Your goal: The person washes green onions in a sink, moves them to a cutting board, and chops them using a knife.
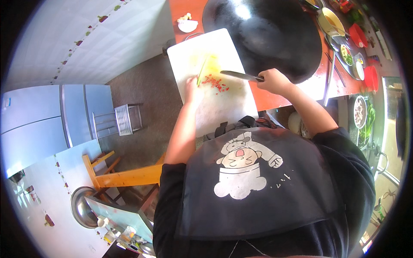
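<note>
A white cutting board point(222, 113) lies before me beside the big wok. My left hand point(194, 88) rests on it, its fingers on the lower end of a long, thin green vegetable point(202, 69), perhaps a green chili. My right hand point(273, 83) is shut around the handle of a kitchen knife point(238, 75). The blade points left over the board, its tip apart from the green piece. Chopped red bits point(216, 83), which look like chili, lie scattered between my left hand and the blade. A yellowish wet stain point(213, 64) marks the board above them.
A large black wok point(267, 38) is set in the red counter point(269, 98). Ginger point(184, 16) and a white piece point(187, 26) lie behind the board. A tray point(338, 48) at the right holds small bowls, with chopsticks point(335, 69) near it. A yellow pot point(330, 22) stands farther back.
</note>
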Demonstrator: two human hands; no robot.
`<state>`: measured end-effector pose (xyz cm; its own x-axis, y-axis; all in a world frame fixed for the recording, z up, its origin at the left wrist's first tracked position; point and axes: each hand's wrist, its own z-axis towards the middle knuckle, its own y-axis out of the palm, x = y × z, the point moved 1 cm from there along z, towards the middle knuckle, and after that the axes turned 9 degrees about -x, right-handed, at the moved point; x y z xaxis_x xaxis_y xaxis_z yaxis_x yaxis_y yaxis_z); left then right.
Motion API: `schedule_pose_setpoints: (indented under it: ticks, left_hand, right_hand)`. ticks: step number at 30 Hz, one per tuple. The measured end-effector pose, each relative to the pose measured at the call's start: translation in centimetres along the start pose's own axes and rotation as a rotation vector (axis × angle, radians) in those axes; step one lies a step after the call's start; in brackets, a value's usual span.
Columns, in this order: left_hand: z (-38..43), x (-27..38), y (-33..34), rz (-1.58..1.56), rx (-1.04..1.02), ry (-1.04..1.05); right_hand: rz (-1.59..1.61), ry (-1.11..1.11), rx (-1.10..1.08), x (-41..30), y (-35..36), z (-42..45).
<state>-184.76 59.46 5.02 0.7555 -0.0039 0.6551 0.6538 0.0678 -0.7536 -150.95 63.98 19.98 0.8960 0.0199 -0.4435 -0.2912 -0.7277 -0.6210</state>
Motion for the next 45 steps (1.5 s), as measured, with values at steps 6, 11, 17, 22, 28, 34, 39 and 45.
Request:
schedule_pose_setpoints:
  ticks: [6,11,17,22,28,34,39,45]
  left_hand:
    - [2.4,3.0,2.9,-0.003,-0.305,-0.153]
    - [0.2,4.3,3.1,-0.086,-0.387,-0.058]
    - [-3.4,2.8,-1.2,-0.089,-0.306,-0.041]
    - [-11.5,2.5,-6.2,-0.069,-0.276,-0.302]
    - [-22.2,-2.6,-7.2,-0.177,-0.399,-0.460]
    - [-24.4,-3.2,-7.4,-0.248,-0.447,-0.462]
    - [-25.5,-5.5,-7.6,-0.177,-0.476,-0.456]
    - [-26.3,-8.2,-8.2,-0.249,-0.448,-0.340]
  right_hand:
    - [-0.017,-0.009,0.067,2.9,1.9,-1.9]
    - [0.037,0.032,0.069,3.9,3.3,-2.9]
    - [0.054,-0.032,0.132,2.6,5.2,-3.9]
    - [0.009,-0.191,0.268,2.5,8.1,-5.3]
    - [0.054,-0.240,0.219,-1.7,11.0,-5.2]
    - [-0.179,-0.295,0.110,-6.0,16.1,-2.9]
    - [-0.412,-0.284,0.014,-11.3,17.7,-4.4]
    - [-0.465,-0.294,0.090,-13.9,20.7,-4.6]
